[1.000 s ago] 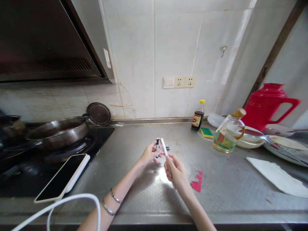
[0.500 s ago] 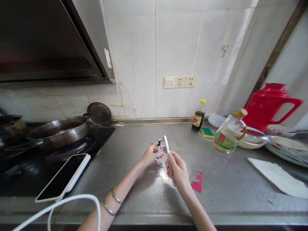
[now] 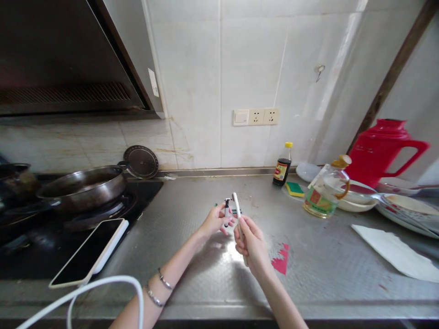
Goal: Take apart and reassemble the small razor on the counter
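Above the middle of the steel counter, my left hand (image 3: 213,221) pinches a small white-and-black stick (image 3: 227,214) with a short black crosspiece on top. I cannot make out its kind. Close beside it, my right hand (image 3: 252,237) is wrapped round a slim white rod (image 3: 236,204), held nearly upright; its lower end shows below the fingers. The tops of the two things are close together. Behind them a dark green piece (image 3: 235,211) shows partly; what it belongs to is hidden by the fingers.
At left are a phone (image 3: 89,251) with a white cable (image 3: 113,279) and a pan (image 3: 89,185) on the stove. On the right stand a sauce bottle (image 3: 282,167), sponge (image 3: 294,189), oil jug (image 3: 322,196) and red thermos (image 3: 375,151). A pink scrap (image 3: 281,260) lies near my right wrist.
The white rod in my right hand has turned slightly and its hand has shifted a touch left. My left hand stays almost still, with the same hold.
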A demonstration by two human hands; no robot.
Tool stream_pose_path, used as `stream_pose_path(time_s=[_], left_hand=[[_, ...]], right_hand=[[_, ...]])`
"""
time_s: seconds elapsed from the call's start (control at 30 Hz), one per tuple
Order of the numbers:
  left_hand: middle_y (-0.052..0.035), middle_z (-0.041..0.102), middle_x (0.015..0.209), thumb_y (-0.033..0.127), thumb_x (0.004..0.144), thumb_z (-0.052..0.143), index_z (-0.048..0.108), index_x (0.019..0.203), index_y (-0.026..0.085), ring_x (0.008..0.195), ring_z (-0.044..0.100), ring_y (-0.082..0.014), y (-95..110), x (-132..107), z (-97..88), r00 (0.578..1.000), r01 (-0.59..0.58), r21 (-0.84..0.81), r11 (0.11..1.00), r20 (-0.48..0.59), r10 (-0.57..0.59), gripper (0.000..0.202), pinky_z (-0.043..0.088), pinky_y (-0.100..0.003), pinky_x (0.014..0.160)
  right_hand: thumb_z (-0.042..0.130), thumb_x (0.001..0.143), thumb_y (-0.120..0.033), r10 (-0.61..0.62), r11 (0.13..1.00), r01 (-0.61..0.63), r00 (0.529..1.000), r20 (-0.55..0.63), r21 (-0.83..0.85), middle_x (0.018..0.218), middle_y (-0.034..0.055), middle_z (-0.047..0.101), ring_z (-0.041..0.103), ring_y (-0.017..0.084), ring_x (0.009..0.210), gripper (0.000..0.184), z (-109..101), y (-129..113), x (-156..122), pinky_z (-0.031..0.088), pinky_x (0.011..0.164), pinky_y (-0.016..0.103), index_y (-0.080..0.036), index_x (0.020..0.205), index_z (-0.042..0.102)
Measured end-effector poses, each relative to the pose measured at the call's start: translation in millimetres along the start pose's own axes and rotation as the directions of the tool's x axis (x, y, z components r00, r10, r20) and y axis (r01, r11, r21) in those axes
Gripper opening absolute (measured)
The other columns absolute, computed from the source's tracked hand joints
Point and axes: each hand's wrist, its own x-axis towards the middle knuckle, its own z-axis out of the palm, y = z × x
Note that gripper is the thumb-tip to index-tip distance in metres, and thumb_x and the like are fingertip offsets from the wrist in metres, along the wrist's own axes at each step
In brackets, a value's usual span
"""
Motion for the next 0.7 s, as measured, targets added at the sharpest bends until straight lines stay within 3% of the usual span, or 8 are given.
stream_pose_path(time_s=[0.17,0.37,0.7], left_hand=[[-0.0015,0.061,0.068,0.027,0.065,0.065,0.048,0.094,0.017,0.064,0.063,-0.0179,2.6,-0.1,-1.5,1.000,-0.002,-0.009,1.000,-0.024,0.002,0.035,0.048,-0.020,0.040],[-0.0033,0.061,0.072,0.029,0.065,0.066,0.048,0.090,0.016,0.064,0.063,-0.0166,3.0,-2.0,0.2,0.999,0.031,-0.019,0.999,0.015,-0.030,0.034,0.047,-0.018,0.040],[-0.0007,0.060,0.070,0.020,0.064,0.063,0.049,0.104,0.016,0.054,0.059,-0.0135,-2.1,0.6,-0.3,1.000,0.021,0.001,1.000,-0.017,-0.021,0.042,0.045,-0.019,0.038]], right_hand=[[0.063,0.072,-0.048,0.073,0.996,-0.074,0.997,0.022,0.049,0.055,-0.0076,0.047,0.022,-0.001,0.030,0.035,4.0,1.4,-9.0,0.012,0.029,0.012,-0.019,0.089,0.053],[0.067,0.069,-0.046,0.054,0.991,-0.054,0.999,0.007,0.120,0.055,-0.0077,0.047,0.024,-0.002,0.031,0.033,5.2,-8.5,-2.5,0.012,0.029,0.011,-0.018,0.079,0.051],[0.063,0.072,-0.048,0.060,0.998,-0.060,0.998,0.016,0.036,0.055,-0.0072,0.047,0.028,0.000,0.032,0.036,7.2,3.8,-7.4,0.013,0.029,0.012,-0.019,0.090,0.054]])
